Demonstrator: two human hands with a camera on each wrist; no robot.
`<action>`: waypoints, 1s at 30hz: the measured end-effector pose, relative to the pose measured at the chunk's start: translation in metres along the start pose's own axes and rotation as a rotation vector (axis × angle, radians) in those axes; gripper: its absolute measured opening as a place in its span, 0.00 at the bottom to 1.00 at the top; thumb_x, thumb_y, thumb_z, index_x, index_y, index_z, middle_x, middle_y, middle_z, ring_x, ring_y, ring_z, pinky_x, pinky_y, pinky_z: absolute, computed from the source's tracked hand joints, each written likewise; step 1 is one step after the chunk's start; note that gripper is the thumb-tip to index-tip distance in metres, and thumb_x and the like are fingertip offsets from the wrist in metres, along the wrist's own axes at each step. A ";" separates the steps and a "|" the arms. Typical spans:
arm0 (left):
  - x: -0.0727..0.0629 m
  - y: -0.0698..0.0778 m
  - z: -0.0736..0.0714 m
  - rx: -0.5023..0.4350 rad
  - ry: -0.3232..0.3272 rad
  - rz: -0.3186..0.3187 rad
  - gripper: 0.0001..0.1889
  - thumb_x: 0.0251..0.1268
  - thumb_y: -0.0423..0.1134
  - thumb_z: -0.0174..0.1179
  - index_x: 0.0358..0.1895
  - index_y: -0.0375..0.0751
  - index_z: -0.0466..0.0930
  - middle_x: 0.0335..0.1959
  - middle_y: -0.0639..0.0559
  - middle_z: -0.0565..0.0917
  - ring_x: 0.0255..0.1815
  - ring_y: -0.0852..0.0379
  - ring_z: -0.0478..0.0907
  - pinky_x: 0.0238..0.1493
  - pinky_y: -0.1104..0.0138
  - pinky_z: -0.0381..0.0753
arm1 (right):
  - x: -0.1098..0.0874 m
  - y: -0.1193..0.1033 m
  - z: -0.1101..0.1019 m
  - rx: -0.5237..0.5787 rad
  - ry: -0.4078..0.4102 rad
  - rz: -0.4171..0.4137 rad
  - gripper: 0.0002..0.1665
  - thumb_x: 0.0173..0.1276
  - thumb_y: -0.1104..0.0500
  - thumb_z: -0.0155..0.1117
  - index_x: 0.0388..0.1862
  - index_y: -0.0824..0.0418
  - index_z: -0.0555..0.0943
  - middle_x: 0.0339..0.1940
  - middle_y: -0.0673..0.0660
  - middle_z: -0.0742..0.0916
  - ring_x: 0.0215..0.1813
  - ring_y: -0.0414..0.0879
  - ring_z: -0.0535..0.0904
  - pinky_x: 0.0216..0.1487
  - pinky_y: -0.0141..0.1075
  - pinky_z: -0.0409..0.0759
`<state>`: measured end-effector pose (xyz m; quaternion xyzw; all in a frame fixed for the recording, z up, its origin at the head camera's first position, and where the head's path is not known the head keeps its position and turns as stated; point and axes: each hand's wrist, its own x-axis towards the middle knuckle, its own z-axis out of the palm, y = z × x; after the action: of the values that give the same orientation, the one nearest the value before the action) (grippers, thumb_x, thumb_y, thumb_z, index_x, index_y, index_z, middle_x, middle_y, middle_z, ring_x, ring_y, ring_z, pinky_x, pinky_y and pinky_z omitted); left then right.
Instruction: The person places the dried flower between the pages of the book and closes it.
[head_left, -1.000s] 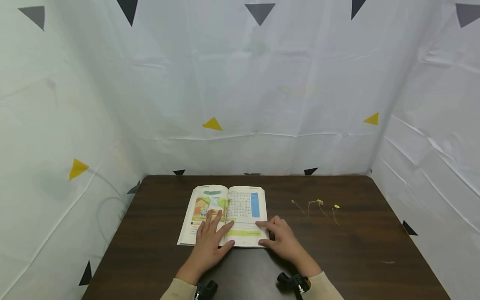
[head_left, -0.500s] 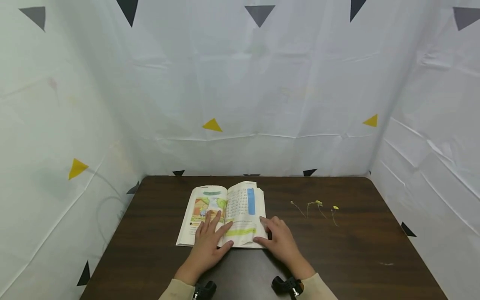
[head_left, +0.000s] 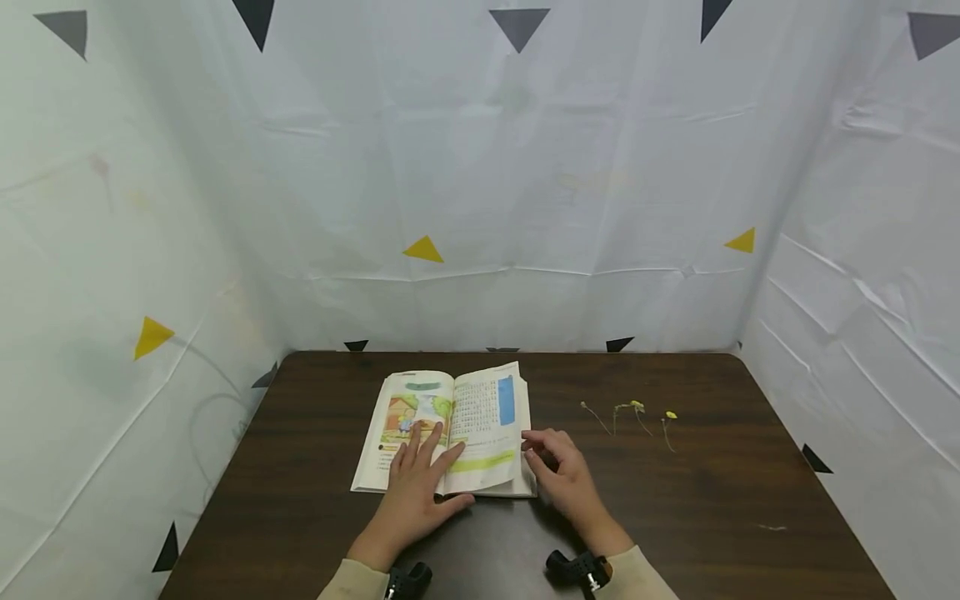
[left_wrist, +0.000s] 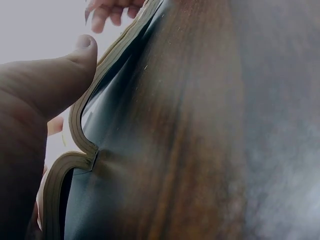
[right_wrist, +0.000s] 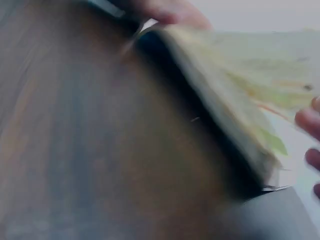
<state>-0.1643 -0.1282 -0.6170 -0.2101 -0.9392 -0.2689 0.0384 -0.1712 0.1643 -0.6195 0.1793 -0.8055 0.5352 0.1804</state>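
An open book (head_left: 487,417) with a picture on its left page lies on the dark wooden table (head_left: 712,517). My left hand (head_left: 412,492) rests spread across the left page and the gutter, its thumb out at the lower edge; the left wrist view shows this thumb (left_wrist: 60,75) over the page edges. My right hand (head_left: 566,471) is at the book's right edge with fingers loosely bent, holding nothing. A top right-hand leaf stands slightly lifted and skewed over the pages beneath. In the right wrist view, blurred fingertips (right_wrist: 311,122) show beside the pages.
Several thin dried flower stems with small yellow heads (head_left: 637,407) lie on the table right of the book. A white sheet (head_left: 517,192) with dark and yellow triangles surrounds the table at the back and both sides. A small pale scrap (head_left: 772,527) lies further right.
The right-hand leaf first bulged up and shifted left under my right fingers, then swung partly back right. My right fingers have come off the page to the book's edge. The left hand stays.
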 end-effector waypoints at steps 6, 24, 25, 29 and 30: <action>-0.001 -0.002 0.000 0.002 -0.016 -0.010 0.48 0.67 0.71 0.69 0.86 0.60 0.65 0.93 0.48 0.51 0.94 0.35 0.36 0.86 0.30 0.44 | -0.001 -0.007 0.011 -0.121 -0.055 -0.302 0.32 0.69 0.73 0.72 0.72 0.63 0.82 0.59 0.55 0.91 0.59 0.50 0.82 0.62 0.35 0.77; 0.005 -0.001 -0.002 -0.095 0.188 -0.059 0.46 0.69 0.43 0.71 0.87 0.41 0.59 0.84 0.37 0.68 0.88 0.33 0.61 0.83 0.33 0.62 | -0.002 -0.005 0.014 -0.018 -0.325 -0.135 0.36 0.72 0.67 0.74 0.78 0.58 0.78 0.63 0.58 0.88 0.58 0.54 0.84 0.63 0.42 0.83; 0.005 -0.001 -0.004 -0.103 0.217 -0.070 0.46 0.68 0.40 0.70 0.86 0.41 0.59 0.83 0.36 0.70 0.85 0.33 0.65 0.81 0.35 0.66 | -0.002 -0.005 0.014 -0.012 -0.329 -0.120 0.35 0.72 0.68 0.75 0.77 0.59 0.79 0.62 0.58 0.88 0.58 0.54 0.84 0.63 0.42 0.83; 0.003 -0.003 -0.013 -0.146 0.358 -0.126 0.48 0.67 0.35 0.68 0.88 0.43 0.54 0.79 0.38 0.73 0.65 0.39 0.84 0.60 0.44 0.86 | -0.001 -0.003 0.015 -0.004 -0.346 -0.067 0.34 0.72 0.67 0.75 0.77 0.59 0.79 0.62 0.57 0.88 0.59 0.53 0.84 0.64 0.45 0.85; 0.003 -0.004 -0.015 -0.146 0.390 -0.139 0.49 0.66 0.34 0.68 0.89 0.45 0.53 0.78 0.38 0.73 0.63 0.40 0.84 0.55 0.46 0.88 | -0.001 -0.002 0.016 -0.003 -0.350 -0.062 0.35 0.72 0.67 0.75 0.77 0.58 0.79 0.62 0.57 0.88 0.59 0.53 0.85 0.64 0.46 0.85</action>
<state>-0.1690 -0.1380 -0.6055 -0.0911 -0.9042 -0.3738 0.1857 -0.1705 0.1491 -0.6237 0.2940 -0.8195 0.4889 0.0541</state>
